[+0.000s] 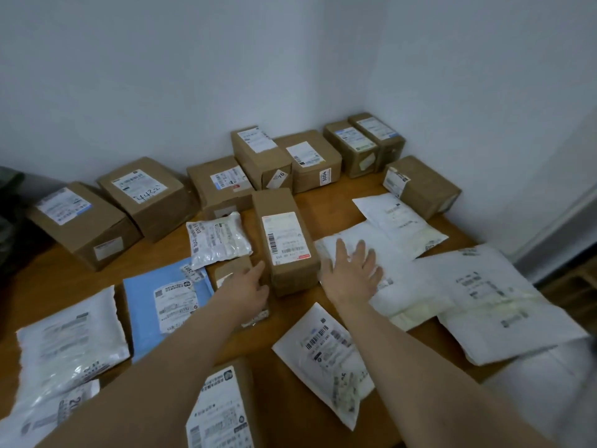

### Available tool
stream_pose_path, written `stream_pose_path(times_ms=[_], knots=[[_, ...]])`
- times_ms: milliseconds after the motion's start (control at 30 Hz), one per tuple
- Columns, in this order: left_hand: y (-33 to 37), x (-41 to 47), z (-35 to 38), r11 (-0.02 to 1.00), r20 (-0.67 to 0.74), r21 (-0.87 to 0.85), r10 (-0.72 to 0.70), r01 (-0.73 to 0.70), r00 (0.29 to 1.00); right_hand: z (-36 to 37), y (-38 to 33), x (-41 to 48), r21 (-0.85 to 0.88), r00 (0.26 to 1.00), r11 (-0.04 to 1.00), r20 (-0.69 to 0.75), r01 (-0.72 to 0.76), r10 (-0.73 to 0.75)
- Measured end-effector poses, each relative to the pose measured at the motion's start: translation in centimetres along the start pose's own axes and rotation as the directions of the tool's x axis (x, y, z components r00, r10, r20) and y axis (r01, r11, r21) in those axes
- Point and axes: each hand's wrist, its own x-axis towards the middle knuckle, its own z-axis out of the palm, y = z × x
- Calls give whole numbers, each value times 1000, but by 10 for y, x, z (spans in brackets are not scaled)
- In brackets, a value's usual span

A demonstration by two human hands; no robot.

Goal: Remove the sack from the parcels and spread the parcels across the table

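Observation:
Parcels lie spread over the wooden table (290, 360). A long brown box (284, 240) stands in the middle. My left hand (248, 287) touches its left side, over a small brown box (231, 270). My right hand (353, 273) lies flat, fingers apart, on a white mailer bag (403, 279) to the right of the long box. A blue mailer (164, 305), a clear bubble pouch (218, 239) and more white bags (504, 299) lie around. No sack is in view.
Several brown boxes line the back wall, from the far left one (80, 224) to a corner box (420, 185). White walls meet at the back right corner. The table's right edge drops off near a white mailer (323, 357) and a pale surface below.

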Motion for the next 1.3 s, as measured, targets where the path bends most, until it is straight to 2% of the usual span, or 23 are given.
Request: stream_pose_path(times_ms=[67, 100, 167, 233, 300, 333, 367, 433, 500, 567, 733, 867, 933, 1000, 1067, 1200, 1300], knots=[[13, -7, 4, 1000, 15, 1, -8, 8, 1000, 7, 31, -4, -42, 974, 985, 152, -165, 170], [21, -9, 5, 1000, 14, -1, 2, -2, 1000, 9, 42, -5, -33, 949, 979, 240, -204, 205], [34, -13, 8, 1000, 16, -11, 19, -19, 1000, 12, 58, -7, 0, 928, 983, 330, -182, 172], [42, -19, 9, 1000, 16, -10, 30, -30, 999, 11, 65, -11, 14, 961, 996, 265, -86, 80], [47, -30, 10, 999, 11, -1, 34, -34, 999, 4, 68, -23, -22, 994, 998, 85, 65, -63], [48, -37, 10, 1000, 11, -5, 28, -28, 1000, 1, 70, -33, -49, 989, 988, 8, 149, -149], [48, -44, 9, 1000, 12, -10, 17, -17, 1000, 2, 71, -45, -62, 973, 971, -6, 231, -232], [46, -59, 8, 1000, 17, -14, 1, -1, 1000, 12, 75, -74, -58, 930, 938, 159, 343, -330], [45, -74, 7, 1000, 31, -27, 4, -3, 1000, 26, 78, -105, -80, 884, 940, 374, 333, -281], [43, -85, 7, 999, 26, -36, 17, -16, 1000, 36, 76, -124, -116, 872, 946, 433, 304, -227], [29, -108, 8, 1000, 26, 8, 27, -27, 999, 39, 54, -149, -142, 891, 956, 419, 256, -176], [23, -109, 11, 996, 5, 50, 76, -77, 997, 21, 63, -124, -154, 975, 964, 84, 216, -205], [25, -103, 20, 990, 3, 101, 103, -102, 995, 13, 74, -100, -138, 985, 979, 109, 148, -134], [36, -98, 35, 978, 20, 126, 162, -163, 987, 13, 83, -82, -121, 967, 987, 244, 110, -78], [51, -93, 58, 975, 104, 102, 188, -199, 977, 18, 94, -67, -142, 942, 979, 322, 147, -95], [76, -91, 108, 972, 400, 126, 134, -200, 907, 27, 104, -52, -166, 937, 965, 320, 202, -141], [76, -90, 127, 950, 483, 216, 95, -224, 870, 26, 103, -49, -168, 925, 957, 339, 239, -171]])
